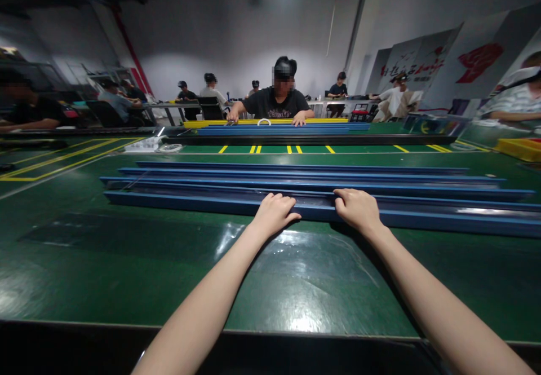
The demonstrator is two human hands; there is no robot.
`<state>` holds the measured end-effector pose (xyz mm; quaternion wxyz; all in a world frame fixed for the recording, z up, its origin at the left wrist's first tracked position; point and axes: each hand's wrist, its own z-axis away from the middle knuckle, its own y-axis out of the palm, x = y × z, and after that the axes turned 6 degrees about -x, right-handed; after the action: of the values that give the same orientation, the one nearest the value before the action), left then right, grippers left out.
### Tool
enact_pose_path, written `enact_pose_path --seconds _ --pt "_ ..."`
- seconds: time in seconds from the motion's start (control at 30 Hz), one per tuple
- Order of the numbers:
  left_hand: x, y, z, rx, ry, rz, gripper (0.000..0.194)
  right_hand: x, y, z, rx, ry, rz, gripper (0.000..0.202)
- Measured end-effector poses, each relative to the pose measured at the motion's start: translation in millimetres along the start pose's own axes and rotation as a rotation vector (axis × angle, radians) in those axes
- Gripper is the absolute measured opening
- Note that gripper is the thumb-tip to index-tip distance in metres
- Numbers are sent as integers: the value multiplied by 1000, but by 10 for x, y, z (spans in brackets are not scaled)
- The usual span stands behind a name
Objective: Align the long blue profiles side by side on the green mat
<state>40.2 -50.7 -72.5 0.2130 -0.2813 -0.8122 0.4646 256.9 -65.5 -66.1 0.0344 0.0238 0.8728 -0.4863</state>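
Observation:
Several long blue channel-shaped profiles lie side by side across the green table. My left hand grips the nearest blue profile left of its middle, fingers over the top and thumb at the near side. Further right, my right hand is curled over the same profile, its fingertips inside the channel. Both hands are closed on it. Behind it, the other blue profiles rest parallel and close together. A clear plastic sheet lies flat on the table between my forearms.
A person across the table has both hands by blue and yellow profiles. A long black bar crosses behind my profiles. A yellow bin stands at the right; clear packets lie at the left. The green table's near edge runs below.

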Motion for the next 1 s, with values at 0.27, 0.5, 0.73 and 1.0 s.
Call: enact_pose_path --seconds 0.27,0.5,0.73,1.0 --pt "22 3 20 -37 36 -18 36 -2 2 0 6 4 -2 37" --pt "24 -12 -1 -7 3 -3 39 -4 0 2 -3 -7 -10 38" --pt "17 -7 -13 8 -13 14 37 -7 -1 1 11 8 -4 37" --pt "10 27 6 -99 0 9 36 -28 -10 -8 14 -1 6 38"
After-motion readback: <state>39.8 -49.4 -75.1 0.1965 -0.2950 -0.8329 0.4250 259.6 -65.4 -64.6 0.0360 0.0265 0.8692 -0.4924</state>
